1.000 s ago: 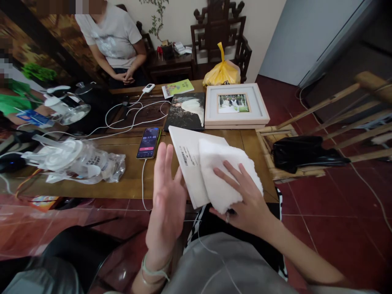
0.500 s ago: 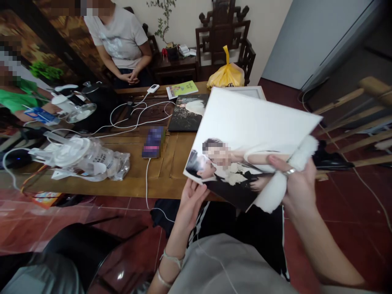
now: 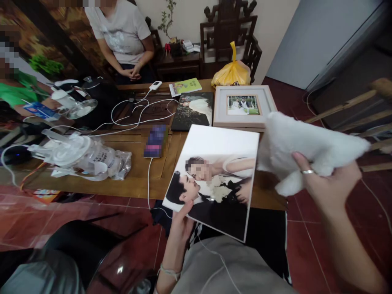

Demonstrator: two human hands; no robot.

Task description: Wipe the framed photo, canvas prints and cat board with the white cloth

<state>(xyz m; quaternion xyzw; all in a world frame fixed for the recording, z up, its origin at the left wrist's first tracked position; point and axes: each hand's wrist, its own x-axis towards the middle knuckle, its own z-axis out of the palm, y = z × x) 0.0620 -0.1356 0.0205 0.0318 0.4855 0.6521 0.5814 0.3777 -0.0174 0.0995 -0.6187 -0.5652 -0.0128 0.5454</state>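
Observation:
My left hand [image 3: 181,226] grips the lower left corner of a large photo print [image 3: 214,179], picture side up, leaning from my lap onto the edge of the wooden table [image 3: 134,175]. My right hand [image 3: 324,179], with a ring on one finger, is closed on a fluffy white cloth [image 3: 306,149] held in the air to the right of the print and clear of it. Beyond the print lie a white framed photo [image 3: 243,106] and a dark photo print [image 3: 193,110].
A phone [image 3: 155,141] on a white cable lies left of the print. A bagged white fan [image 3: 82,157] and tangled cables [image 3: 134,116] fill the table's left. Two other people are at the far left. A yellow bag [image 3: 232,73] sits before carved chairs. Bamboo furniture stands right.
The print was flipped from its white back to picture side up and now rests lower. My right hand let go of it and carried the cloth off to the right.

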